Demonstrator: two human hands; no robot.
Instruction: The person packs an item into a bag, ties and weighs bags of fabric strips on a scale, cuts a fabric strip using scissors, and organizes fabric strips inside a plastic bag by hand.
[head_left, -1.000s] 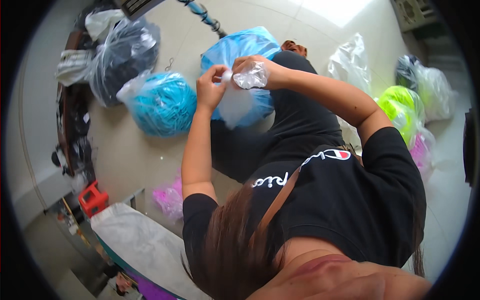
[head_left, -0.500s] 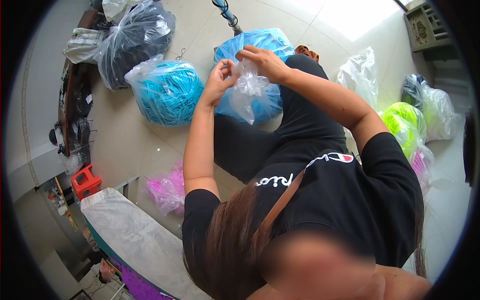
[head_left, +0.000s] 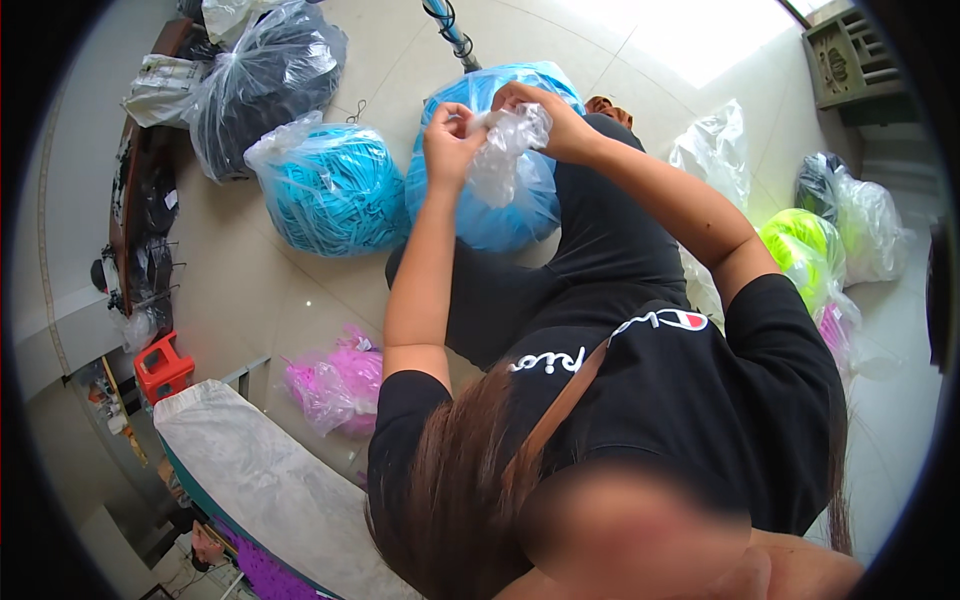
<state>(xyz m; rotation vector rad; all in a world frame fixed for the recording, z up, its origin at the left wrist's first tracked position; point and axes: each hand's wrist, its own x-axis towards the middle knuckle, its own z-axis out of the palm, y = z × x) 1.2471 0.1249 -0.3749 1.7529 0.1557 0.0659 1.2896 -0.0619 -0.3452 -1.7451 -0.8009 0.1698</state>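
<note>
Between my legs stands a large clear plastic bag [head_left: 505,222] with blue contents. Its gathered, crumpled top bunches up whitish between my two hands. My left hand [head_left: 452,142] is closed at the left of this bunch, thumb and fingers pinching the plastic. From the right my right hand [head_left: 552,122] curls over the far side of the bunch, its fingers bent and partly hidden by the plastic. Both hands are above the bag's body. Whether a tie or knot lies between the fingers is too small to make out.
Left of my bag sits another clear bag of bright blue strips [head_left: 335,190], with a dark-filled bag [head_left: 265,90] beyond it. Pink [head_left: 340,380] and yellow-green [head_left: 800,240] bags lie at the sides. A red stool [head_left: 163,368] stands near a cloth-covered board [head_left: 265,470]. A blue pole [head_left: 450,35] rises behind.
The loose plastic top has swung from hanging down toward me to bunching up and right. My left hand has moved slightly right, and my right hand has turned further round the plastic.
</note>
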